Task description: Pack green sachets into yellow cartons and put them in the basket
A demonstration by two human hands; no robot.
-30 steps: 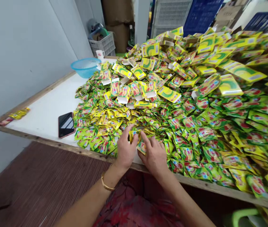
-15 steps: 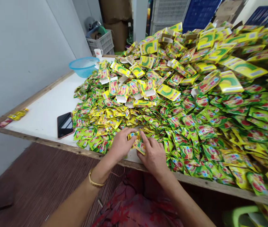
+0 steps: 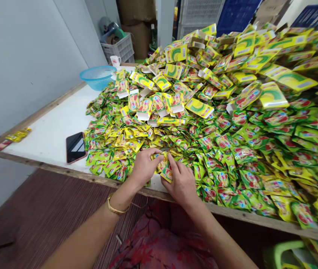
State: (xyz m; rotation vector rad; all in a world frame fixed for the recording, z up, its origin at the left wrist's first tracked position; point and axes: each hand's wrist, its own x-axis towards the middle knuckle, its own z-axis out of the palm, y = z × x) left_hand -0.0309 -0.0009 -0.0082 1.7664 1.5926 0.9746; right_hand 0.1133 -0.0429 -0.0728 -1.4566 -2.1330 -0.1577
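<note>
Close to the table's front edge, my two hands meet over a small yellow-and-green printed box [image 3: 167, 174]. My right hand [image 3: 182, 183] is closed around the box, its index finger lying along the upper side. Thumb and fingers of my left hand [image 3: 144, 166] pinch a small yellow packet [image 3: 161, 163] at the box's upper left end. Part of the packet is covered by my fingers, and how far it sits inside the box cannot be made out. Around both hands lie heaped green packets [image 3: 222, 179] and yellow packets [image 3: 128, 140].
Behind the packets rises a large pile of yellow boxes [image 3: 176, 54], several with open flaps. A phone [image 3: 75, 148] and a blue basket [image 3: 97, 77] are on the left, near a white cup [image 3: 115, 61]. A wooden rim [image 3: 91, 177] edges the table.
My hands stay at nearly the same spot, with the left fingers slightly shifted at the box's end. The whole view has moved a little; the piles look unchanged.
</note>
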